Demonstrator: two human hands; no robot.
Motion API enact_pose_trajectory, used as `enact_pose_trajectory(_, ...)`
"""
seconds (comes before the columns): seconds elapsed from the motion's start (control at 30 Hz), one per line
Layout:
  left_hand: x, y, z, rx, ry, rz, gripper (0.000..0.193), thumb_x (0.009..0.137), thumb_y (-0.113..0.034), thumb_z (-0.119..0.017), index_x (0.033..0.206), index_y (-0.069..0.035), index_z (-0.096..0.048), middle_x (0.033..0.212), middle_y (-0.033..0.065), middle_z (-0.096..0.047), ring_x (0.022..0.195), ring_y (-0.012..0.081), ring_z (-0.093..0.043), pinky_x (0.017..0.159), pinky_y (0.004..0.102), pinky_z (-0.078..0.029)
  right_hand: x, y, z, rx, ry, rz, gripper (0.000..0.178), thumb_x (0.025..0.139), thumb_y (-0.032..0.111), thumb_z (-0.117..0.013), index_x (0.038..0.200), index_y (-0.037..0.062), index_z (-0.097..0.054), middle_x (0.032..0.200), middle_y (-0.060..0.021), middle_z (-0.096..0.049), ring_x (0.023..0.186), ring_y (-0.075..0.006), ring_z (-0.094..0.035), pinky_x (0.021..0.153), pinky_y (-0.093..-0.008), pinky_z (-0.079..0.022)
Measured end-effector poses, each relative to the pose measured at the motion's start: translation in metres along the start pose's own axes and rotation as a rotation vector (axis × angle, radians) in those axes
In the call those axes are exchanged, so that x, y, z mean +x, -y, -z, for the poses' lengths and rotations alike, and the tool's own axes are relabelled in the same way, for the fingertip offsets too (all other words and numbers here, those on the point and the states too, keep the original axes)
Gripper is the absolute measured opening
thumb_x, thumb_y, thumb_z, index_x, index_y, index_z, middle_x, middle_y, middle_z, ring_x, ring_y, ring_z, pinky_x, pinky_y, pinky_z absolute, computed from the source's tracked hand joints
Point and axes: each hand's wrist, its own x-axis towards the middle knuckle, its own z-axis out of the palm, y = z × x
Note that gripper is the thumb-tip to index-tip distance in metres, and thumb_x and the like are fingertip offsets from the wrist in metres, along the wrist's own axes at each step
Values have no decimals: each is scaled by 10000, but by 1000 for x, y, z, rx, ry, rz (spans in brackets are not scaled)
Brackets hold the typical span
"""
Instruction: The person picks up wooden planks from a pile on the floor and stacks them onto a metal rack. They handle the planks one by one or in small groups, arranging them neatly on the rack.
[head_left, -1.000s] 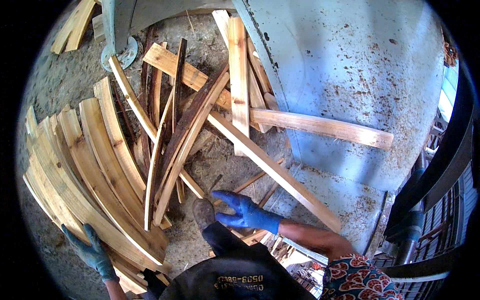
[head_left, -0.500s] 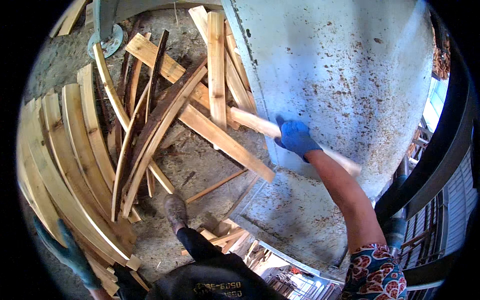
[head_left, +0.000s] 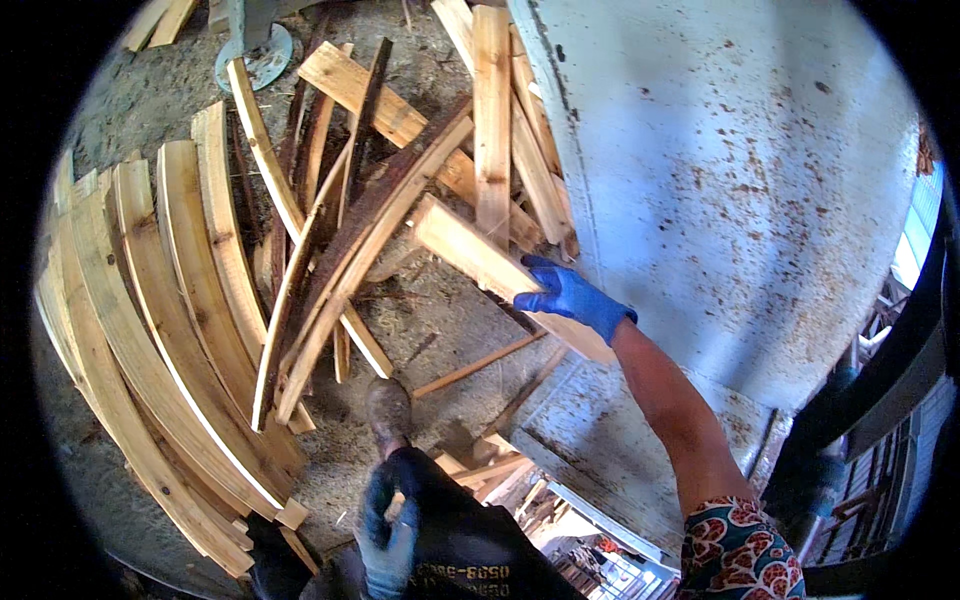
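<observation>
My right hand point(head_left: 578, 298), in a blue glove, is closed around the lower part of a short, pale wooden board point(head_left: 465, 245). The board slants from the pile of wood down toward the rusty metal sheet. My left hand point(head_left: 388, 540), in a grey-blue glove, is held low in front of my dark trousers. Its thumb and fingers are apart, with nothing between them. Bark-edged wood strips point(head_left: 375, 245) lie crossed beyond the left hand, and another pale board point(head_left: 491, 120) lies above the one in my right hand.
Long boards point(head_left: 175, 300) lie stacked at the left. The large pale, rust-spotted metal sheet point(head_left: 740, 190) fills the right side. A round metal foot point(head_left: 255, 62) stands at the far left on the dirty floor. My shoe point(head_left: 389, 408) is beside the strips.
My right hand has moved from the metal sheet leftward and down; whether it holds the same board, I cannot tell. My left hand has left the stack and come to my legs.
</observation>
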Motion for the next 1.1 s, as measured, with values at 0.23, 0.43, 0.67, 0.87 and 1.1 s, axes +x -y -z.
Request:
enact_pose_trajectory(0.23,21,19,-11,-164,-22,-45,589,804,13,-610,1329,48,-345,1291,158,-456,1146,209,-468,975,332,-386,-5,13,-8,121,193,-199,577,672,345,-795,1067,-29,-602,914,-67,-633,830,-126,-565,776,-283,-454)
enact_pose_trajectory(0.43,19,-12,-69,-87,156,-402,811,735,-40,-710,1384,32,-231,1354,158,-371,1234,233,-374,1006,340,-339,-95,142,-6,372,333,-250,526,761,329,-724,1145,5,-568,1016,-95,-632,939,-153,-580,862,-310,-452)
enact_pose_trajectory(0.67,9,-63,3,-55,-421,-128,719,738,-91,-722,1332,20,-333,1225,139,-470,1094,182,-450,923,317,-403,-63,241,-85,530,260,496,549,809,261,-669,1263,37,-457,1245,-136,-494,1143,-215,-479,969,-350,-379)
enact_pose_trajectory(0.87,18,-117,186,103,-569,-196,578,853,-183,-622,1302,75,-367,1250,187,-471,1062,237,-492,934,346,-405,57,37,-45,331,-414,199,753,734,214,-746,1336,16,-339,1303,-191,-429,1165,-281,-468,1005,-373,-375)
enact_pose_trajectory(1.1,53,-123,232,729,-963,-302,735,845,-443,-576,1376,-19,-295,1341,233,-383,1217,330,-404,1011,455,-361,123,21,-49,-385,-572,-165,987,611,480,-753,1351,14,-297,1201,-283,-493,1100,-393,-504,936,-430,-405)
